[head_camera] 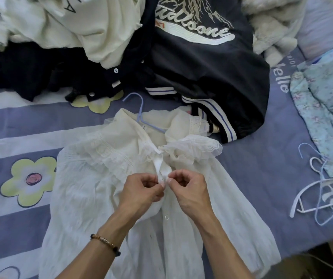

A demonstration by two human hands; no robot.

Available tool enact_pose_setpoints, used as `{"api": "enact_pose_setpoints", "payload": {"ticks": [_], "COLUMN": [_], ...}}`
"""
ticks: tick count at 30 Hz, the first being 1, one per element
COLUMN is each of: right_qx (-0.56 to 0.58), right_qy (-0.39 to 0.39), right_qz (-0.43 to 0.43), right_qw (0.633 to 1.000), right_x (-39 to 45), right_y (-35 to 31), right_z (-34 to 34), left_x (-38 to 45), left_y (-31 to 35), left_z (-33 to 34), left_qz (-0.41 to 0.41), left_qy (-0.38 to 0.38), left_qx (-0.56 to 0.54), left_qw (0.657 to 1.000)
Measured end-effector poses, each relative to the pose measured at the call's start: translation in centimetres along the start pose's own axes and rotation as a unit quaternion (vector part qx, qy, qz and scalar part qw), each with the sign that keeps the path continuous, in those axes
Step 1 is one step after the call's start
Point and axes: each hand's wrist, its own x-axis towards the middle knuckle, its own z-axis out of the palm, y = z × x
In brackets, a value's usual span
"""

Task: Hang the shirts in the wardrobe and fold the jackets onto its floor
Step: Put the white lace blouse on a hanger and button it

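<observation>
The dark jacket (212,63) at the far middle bears cream script ending "oone". The bedsheet (262,178) on the right shows white "hello" lettering, partly hidden.

Buttoning up a frilly blouse on the bed

A sheer cream ruffled blouse (105,178) lies flat on the purple flower-print bedsheet (262,178), with a light blue wire hanger (141,111) poking out of its collar. The left hand (139,190) and right hand (189,190) both pinch the button placket just below the collar. Behind it sits a dark navy varsity jacket with cream lettering (201,63) beside a cream sweatshirt (85,27). A few loose white and blue hangers (322,194) lie off to the right.
</observation>
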Motion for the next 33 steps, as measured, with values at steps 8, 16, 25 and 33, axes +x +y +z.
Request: {"api": "enact_pose_setpoints", "payload": {"ticks": [8,16,25,33], "right_qx": [-0.065,0.016,0.043,0.054], "right_qy": [0.081,0.071,0.058,0.036], "right_qz": [-0.020,0.019,0.041,0.023], "right_qw": [0.994,0.997,0.996,0.998], "right_x": [-0.8,-1.1,-1.1,-1.2], "right_y": [-0.6,-1.1,-1.1,-1.1], "right_z": [1.2,2.2,2.3,1.8], "left_x": [-0.2,0.1,0.4,1.3], "left_y": [0.4,0.2,0.5,0.6], "left_z": [-0.2,-0.6,-1.5,-1.5], "left_qz": [0.012,0.019,0.012,-0.029], "left_qy": [-0.010,-0.014,-0.057,-0.069], "left_qx": [-0.008,0.026,0.019,-0.037], "left_qw": [1.000,0.999,0.998,0.997]}}
